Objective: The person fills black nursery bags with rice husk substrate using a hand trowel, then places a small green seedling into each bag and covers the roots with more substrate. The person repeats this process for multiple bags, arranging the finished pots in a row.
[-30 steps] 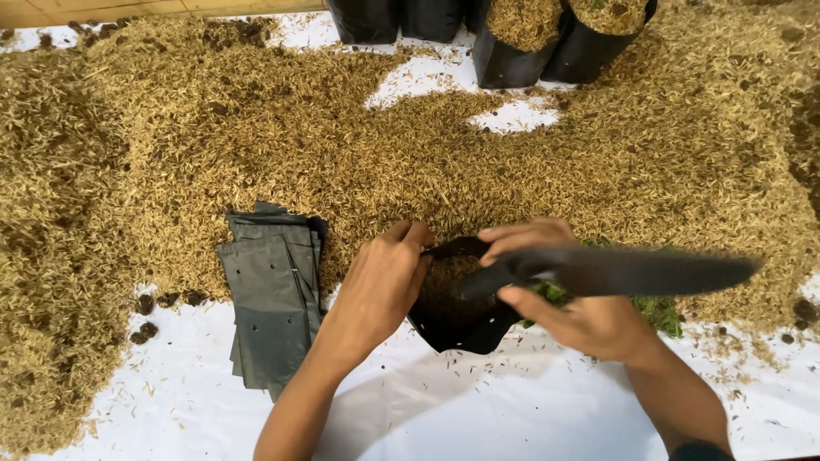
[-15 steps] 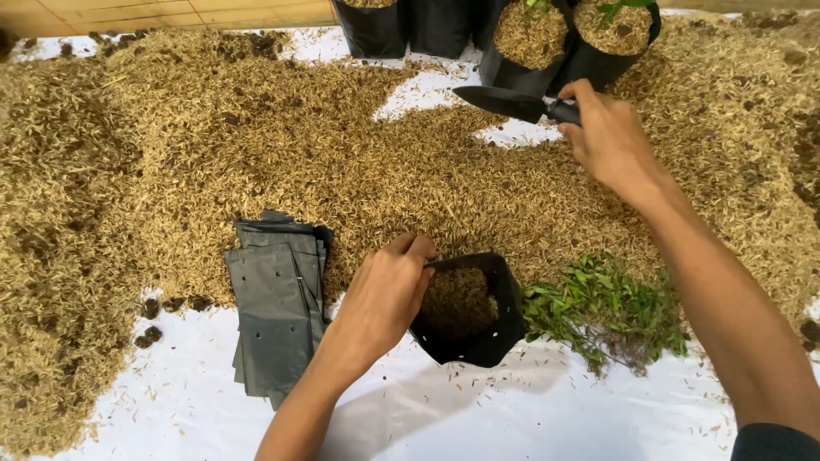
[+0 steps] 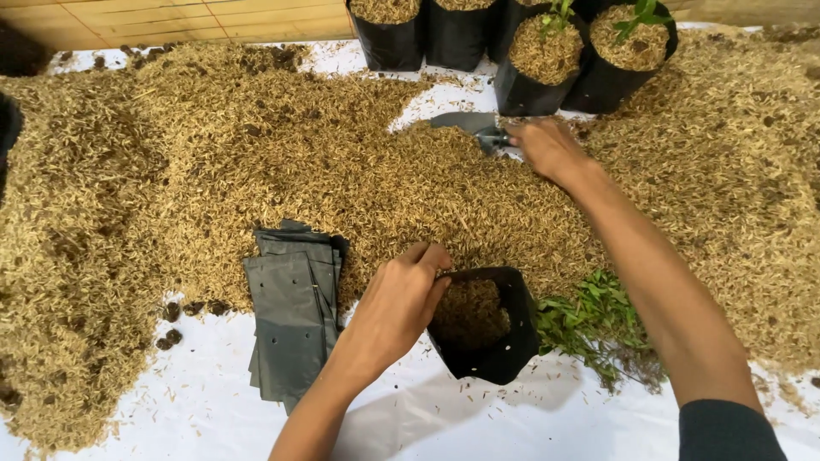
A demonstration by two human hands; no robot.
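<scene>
My left hand (image 3: 395,306) grips the near-left rim of a small black plastic grow bag (image 3: 494,341), holding it open; the bag is partly filled with rice husk mix. My right hand (image 3: 547,147) reaches far forward and is closed on the handle of a grey metal trowel (image 3: 468,124), whose blade lies on the husk pile (image 3: 299,162) pointing left. A bunch of green seedlings (image 3: 594,320) lies just right of the bag.
A stack of flat grey-black empty bags (image 3: 290,316) lies left of my left hand. Several filled black bags (image 3: 547,68), two with small seedlings, stand along the back. Husk covers most of the white sheet (image 3: 512,418). A wooden wall is behind.
My right hand carried the trowel from above the bag out to the far husk pile and lowered the blade onto it. My left hand stayed on the bag's rim.
</scene>
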